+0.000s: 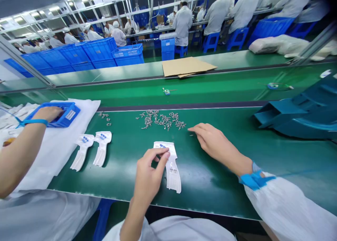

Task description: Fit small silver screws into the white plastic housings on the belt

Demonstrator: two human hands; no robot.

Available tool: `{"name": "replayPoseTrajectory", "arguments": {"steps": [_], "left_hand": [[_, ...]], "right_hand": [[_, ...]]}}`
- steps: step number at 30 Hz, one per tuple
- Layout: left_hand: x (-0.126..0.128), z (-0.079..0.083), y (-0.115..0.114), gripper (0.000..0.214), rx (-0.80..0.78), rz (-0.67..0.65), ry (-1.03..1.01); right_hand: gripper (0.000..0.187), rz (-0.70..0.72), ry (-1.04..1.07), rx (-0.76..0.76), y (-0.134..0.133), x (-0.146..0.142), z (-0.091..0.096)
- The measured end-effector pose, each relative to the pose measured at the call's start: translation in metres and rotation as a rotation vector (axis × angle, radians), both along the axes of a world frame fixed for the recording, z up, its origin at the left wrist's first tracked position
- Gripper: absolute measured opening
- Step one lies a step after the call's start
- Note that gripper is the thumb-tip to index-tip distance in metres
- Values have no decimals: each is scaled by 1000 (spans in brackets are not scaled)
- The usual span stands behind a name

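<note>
My left hand [149, 171] is over a white plastic handle-shaped shell [173, 179], its thumb and index finger pinched at the wide upper end. Whatever lies between those fingertips is too small to make out. Bluish bits show inside the shell near the fingertips. Further right, my right hand [214, 142] rests low over the green bench with its fingers stretched toward the left and nothing visible in them. Just under its fingertips lies a tiny metal piece [191, 135]. A scattered pile of small metal parts [163, 120] lies beyond both hands.
Two similar white shells [101, 148] lie left, near a few loose metal parts [108, 120]. A co-worker's hand [48, 114] reaches into a blue tray [68, 115] on white sheeting. A teal fixture [297, 111] stands right. Small wired parts [166, 91] sit on the green strip beyond.
</note>
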State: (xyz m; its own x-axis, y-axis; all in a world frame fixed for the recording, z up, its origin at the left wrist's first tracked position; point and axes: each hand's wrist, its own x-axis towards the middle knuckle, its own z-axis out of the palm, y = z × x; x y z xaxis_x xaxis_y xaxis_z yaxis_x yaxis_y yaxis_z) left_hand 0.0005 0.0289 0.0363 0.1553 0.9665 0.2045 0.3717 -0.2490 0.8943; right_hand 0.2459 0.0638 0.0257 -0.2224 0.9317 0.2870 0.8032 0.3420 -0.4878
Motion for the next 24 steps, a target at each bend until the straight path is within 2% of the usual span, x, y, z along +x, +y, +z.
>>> {"name": "replayPoseTrajectory", "arguments": {"steps": [1, 3, 6, 10, 13, 19, 24], "left_hand": [[0, -3, -10, 9, 74, 33, 43], [3, -9, -28, 13, 230, 76, 96], [8, -17, -44, 23, 381, 113, 144], [11, -24, -49, 25, 482, 140, 192], [13, -27, -52, 21, 442, 142, 255], [21, -35, -65, 20, 272, 172, 491], [23, -41, -69, 19, 316, 207, 530]], "right_hand": [[27, -3, 84, -59, -8, -9, 8], [23, 43, 294, -290, -24, -29, 24], [23, 167, 536, -616, -42, -54, 34], [24, 199, 698, -744, -48, -67, 25], [24, 186, 644, -742, -46, -62, 21], [20, -71, 37, -413, -47, -23, 10], [21, -60, -55, -299, -49, -9, -14]]}}
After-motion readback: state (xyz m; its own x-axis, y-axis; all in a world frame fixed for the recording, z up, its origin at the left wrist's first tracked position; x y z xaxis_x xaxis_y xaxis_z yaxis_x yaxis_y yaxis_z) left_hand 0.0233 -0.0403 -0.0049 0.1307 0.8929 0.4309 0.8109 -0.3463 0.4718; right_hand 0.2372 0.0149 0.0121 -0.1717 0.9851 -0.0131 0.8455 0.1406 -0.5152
